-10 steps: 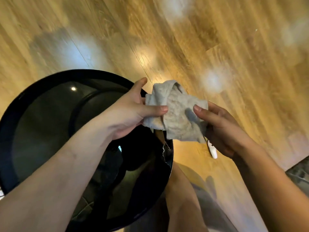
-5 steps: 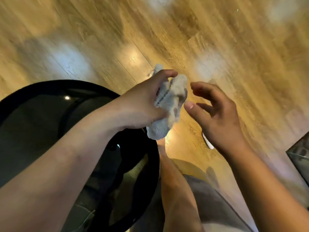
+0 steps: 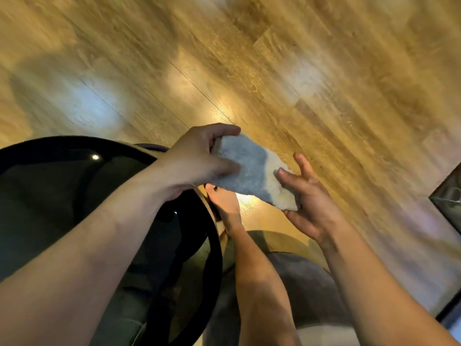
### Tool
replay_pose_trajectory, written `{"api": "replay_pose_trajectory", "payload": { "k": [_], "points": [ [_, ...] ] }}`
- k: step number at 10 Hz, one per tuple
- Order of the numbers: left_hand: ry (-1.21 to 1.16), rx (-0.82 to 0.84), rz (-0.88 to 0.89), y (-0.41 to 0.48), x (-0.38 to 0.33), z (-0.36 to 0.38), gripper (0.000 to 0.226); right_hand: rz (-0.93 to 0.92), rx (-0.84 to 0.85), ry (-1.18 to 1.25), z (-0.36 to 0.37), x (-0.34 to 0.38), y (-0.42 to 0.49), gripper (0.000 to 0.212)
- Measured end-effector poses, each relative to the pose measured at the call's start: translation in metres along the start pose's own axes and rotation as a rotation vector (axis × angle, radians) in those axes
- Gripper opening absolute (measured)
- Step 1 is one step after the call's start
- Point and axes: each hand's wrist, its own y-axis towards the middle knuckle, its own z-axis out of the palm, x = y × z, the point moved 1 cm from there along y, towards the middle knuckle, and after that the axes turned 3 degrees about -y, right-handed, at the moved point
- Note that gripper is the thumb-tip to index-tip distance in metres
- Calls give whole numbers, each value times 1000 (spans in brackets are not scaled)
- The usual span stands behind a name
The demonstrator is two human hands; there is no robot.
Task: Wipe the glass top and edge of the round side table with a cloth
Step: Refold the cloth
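Left hand (image 3: 197,161) grips cloth (image 3: 249,173), right hand (image 3: 311,196) splayed, thumb touching cloth's end, forearm (image 3: 99,233) crosses table (image 3: 62,146) (dark glass), leg (image 3: 259,270) beside, wood floor (image 3: 324,71)

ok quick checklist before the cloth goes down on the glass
1. Cloth held: ok, the left hand grips one end of the cloth.
2. Second hand ready: ok, the right hand touches the other end, fingers spread.
3. Cloth over the table: not ok, it is held past the black rim, above the floor.
4. Nothing standing on the glass top: cannot tell, the left arm covers part.
5. Smears on the glass: cannot tell, only reflections show.
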Motion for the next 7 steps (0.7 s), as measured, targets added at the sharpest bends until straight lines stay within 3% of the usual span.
{"api": "replay_pose_trajectory", "payload": {
  "k": [1,2,3,4,5,6,7],
  "points": [
    [366,5,29,14,7,3,64,-79,20,-426,-11,12,2,94],
    [790,-16,86,42,11,17,40,-218,-81,-1213,-39,25,18,51],
    [874,31,99,64,14,30,32,-288,-127,-1303,-54,28,41,22],
    [729,169,-19,110,25,44,31,-178,-140,-866,-79,26,84,6],
    [555,155,-110,144,38,48,35,-85,-176,-529,-97,18,122,18],
    [604,59,-226,185,65,54,52,70,-272,-406,-126,-4,179,41],
    [784,52,-299,197,87,58,70,283,-324,-596,-141,-21,206,67]
  ]
}}
